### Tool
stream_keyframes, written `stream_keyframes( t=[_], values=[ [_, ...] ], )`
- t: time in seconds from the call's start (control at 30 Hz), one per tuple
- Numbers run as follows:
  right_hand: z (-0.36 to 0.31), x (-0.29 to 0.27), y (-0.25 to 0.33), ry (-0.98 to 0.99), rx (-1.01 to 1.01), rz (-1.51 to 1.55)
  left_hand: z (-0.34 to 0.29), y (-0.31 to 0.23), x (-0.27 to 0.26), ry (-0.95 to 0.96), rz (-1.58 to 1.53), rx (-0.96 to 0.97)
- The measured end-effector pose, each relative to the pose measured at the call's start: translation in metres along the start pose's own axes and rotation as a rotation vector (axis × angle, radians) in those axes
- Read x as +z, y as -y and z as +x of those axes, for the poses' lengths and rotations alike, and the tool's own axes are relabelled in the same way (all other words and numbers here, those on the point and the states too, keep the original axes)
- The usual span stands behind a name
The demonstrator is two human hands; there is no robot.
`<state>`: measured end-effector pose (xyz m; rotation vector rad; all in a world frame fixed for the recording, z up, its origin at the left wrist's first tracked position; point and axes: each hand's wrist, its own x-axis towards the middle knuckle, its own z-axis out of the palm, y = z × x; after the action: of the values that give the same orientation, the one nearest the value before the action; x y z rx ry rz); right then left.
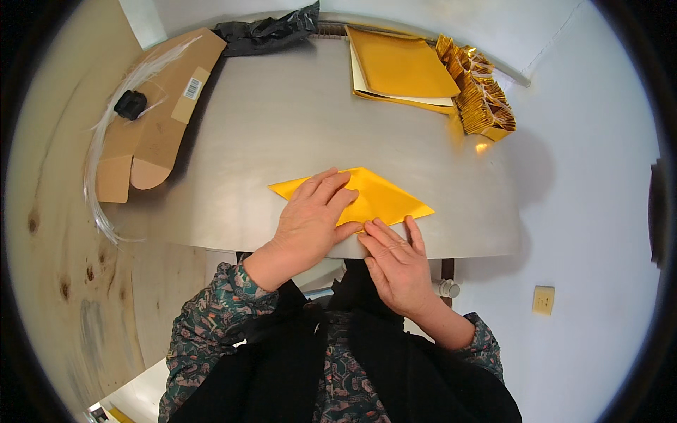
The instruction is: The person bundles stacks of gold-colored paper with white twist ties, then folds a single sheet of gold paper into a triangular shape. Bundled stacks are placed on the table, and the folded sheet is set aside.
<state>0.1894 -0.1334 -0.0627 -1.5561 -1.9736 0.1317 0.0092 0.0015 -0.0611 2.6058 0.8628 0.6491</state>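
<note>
A sheet of shiny gold paper (384,197), folded into a flat pointed shape, lies on the grey table near its front edge. My left hand (310,218) rests on its left part, fingers stretched across the surface and thumb out toward the near fold. At the near edge of the paper, my right hand (396,261) touches the fold with its fingertips. Its fingers are extended and its thumb is apart from the paper. The part of the sheet under my left fingers is hidden.
A stack of gold paper sheets (402,63) lies at the far right, beside bundles of folded gold paper (486,106). At left, a cardboard box (151,134) carries white strands (102,162) and a small black object (130,105). A black plastic bag (271,32) lies behind.
</note>
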Motion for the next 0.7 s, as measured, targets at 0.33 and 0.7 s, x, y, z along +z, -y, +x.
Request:
stream_keyframes(
  t=[0.33,0.7],
  values=[
    [-0.01,-0.033,-0.046,-0.047,0.166,-0.161,0.0,-0.003,-0.003,0.039,0.037,-0.025],
    [0.042,-0.027,-0.027,-0.082,0.054,0.008,-0.004,0.003,0.007,-0.024,0.067,-0.003]
  ],
)
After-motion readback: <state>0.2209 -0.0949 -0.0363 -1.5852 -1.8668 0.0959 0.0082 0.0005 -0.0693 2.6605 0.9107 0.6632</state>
